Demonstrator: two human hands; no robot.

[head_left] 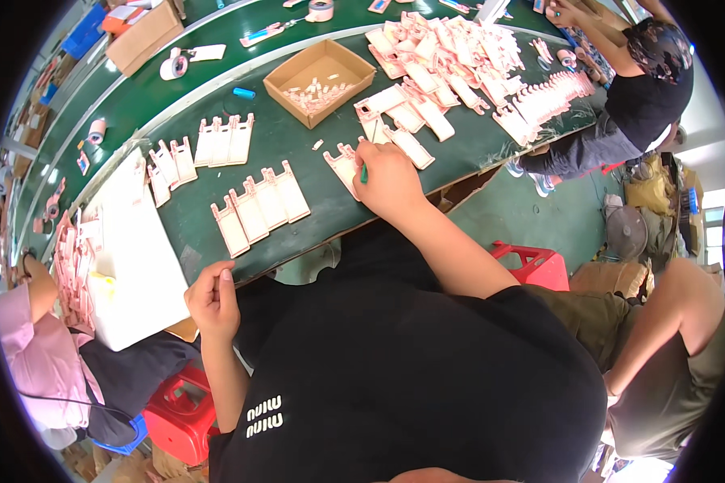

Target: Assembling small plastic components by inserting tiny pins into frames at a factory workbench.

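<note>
My right hand [388, 181] is closed around a slim tool with a green end [364, 174], over the pale pink flat plastic pieces [342, 167] near the table's front edge. Its fingers hide much of the tool. At the front edge further left, my left hand [215, 302] has its fingers curled in, and nothing shows in them. Just beyond it lies a row of pale pink pieces with pronged ends [259, 205], overlapping side by side. Behind that row are two smaller groups, one of them a set of pieces [224, 142] at the back.
An open cardboard box [322, 76] holds small pale parts. Beyond my right hand rises a large heap of pink pieces [443, 56]. A white bin [133, 266] stands at the left. Co-workers sit on both sides; a red stool [532, 266] is right of me.
</note>
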